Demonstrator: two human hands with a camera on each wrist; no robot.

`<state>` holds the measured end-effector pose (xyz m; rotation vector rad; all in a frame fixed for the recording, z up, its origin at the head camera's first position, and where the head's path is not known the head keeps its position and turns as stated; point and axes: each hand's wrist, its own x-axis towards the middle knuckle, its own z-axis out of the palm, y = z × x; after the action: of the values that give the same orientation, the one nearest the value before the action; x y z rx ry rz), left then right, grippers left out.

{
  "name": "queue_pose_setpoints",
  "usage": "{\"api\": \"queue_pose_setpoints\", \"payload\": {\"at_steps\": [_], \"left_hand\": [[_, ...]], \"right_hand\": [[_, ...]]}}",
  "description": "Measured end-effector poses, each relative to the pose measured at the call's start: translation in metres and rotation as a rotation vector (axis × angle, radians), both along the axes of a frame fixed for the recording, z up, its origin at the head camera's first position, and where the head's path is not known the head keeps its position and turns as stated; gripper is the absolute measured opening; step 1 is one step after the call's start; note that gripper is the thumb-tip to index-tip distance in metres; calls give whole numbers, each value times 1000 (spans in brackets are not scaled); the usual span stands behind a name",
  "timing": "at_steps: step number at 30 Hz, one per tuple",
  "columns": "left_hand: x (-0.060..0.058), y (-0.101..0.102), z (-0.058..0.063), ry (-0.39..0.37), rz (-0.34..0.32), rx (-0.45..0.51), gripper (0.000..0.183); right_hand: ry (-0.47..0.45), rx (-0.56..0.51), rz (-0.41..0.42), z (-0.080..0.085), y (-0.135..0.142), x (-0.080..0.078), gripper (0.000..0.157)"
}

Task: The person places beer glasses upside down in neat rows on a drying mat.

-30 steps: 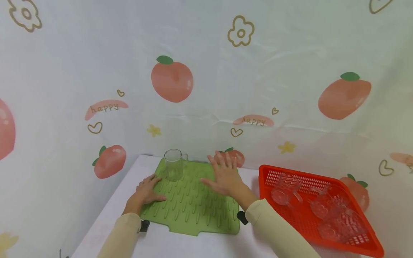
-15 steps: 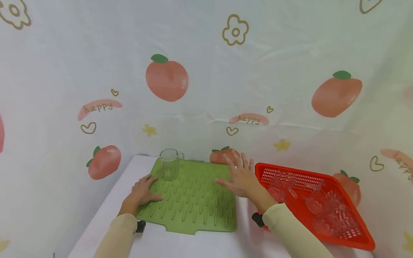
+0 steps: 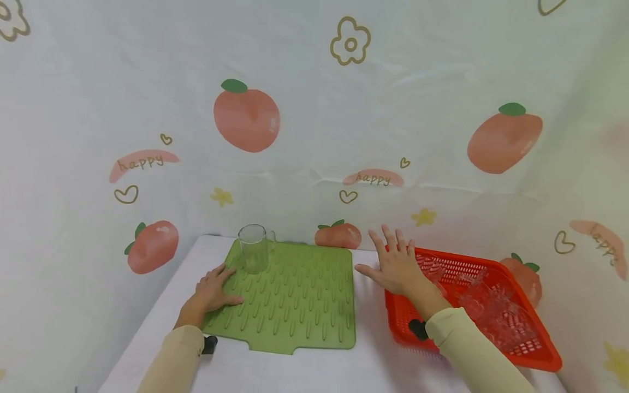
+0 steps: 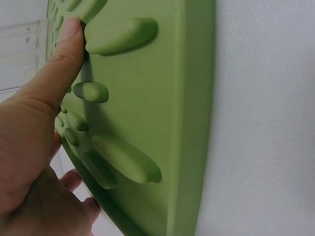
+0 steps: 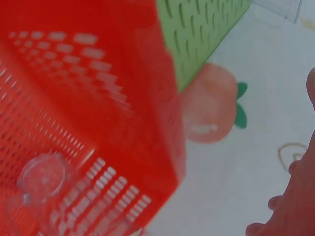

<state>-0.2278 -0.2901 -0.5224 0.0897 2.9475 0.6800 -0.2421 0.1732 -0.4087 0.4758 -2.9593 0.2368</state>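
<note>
A green ridged drying mat lies on the table, and a clear glass mug stands upright at its back left corner. My left hand rests on the mat's left edge, thumb on the ridged surface, as the left wrist view also shows with the thumb. Fingers spread and holding nothing, my right hand is over the left rim of a red plastic basket. Several clear mugs lie in the basket, partly hidden by the right forearm.
The white table has the mat on its left and the basket on its right, with a strip of table between them. Behind rises a white curtain printed with fruit and flowers.
My right hand has moved right, from above the mat's right part to over the basket's left rim. The left hand stays at the mat's left edge; the head view has shifted slightly.
</note>
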Motion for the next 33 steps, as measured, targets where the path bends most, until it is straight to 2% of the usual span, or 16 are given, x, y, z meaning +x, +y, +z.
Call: {"api": "queue_pose_setpoints", "payload": {"at_steps": [6, 18, 27, 33], "left_hand": [[-1, -1, -1, 8, -10, -15, 100], [-1, 0, -2, 16, -13, 3, 100], [0, -1, -2, 22, -12, 14, 100], [1, -1, -1, 13, -15, 9, 100]], "right_hand": [[-31, -13, -34, 6, 20, 0, 96], [-100, 17, -120, 0, 73, -9, 101], [-111, 105, -112, -7, 93, -11, 104], [-162, 78, -104, -16, 98, -11, 103]]}}
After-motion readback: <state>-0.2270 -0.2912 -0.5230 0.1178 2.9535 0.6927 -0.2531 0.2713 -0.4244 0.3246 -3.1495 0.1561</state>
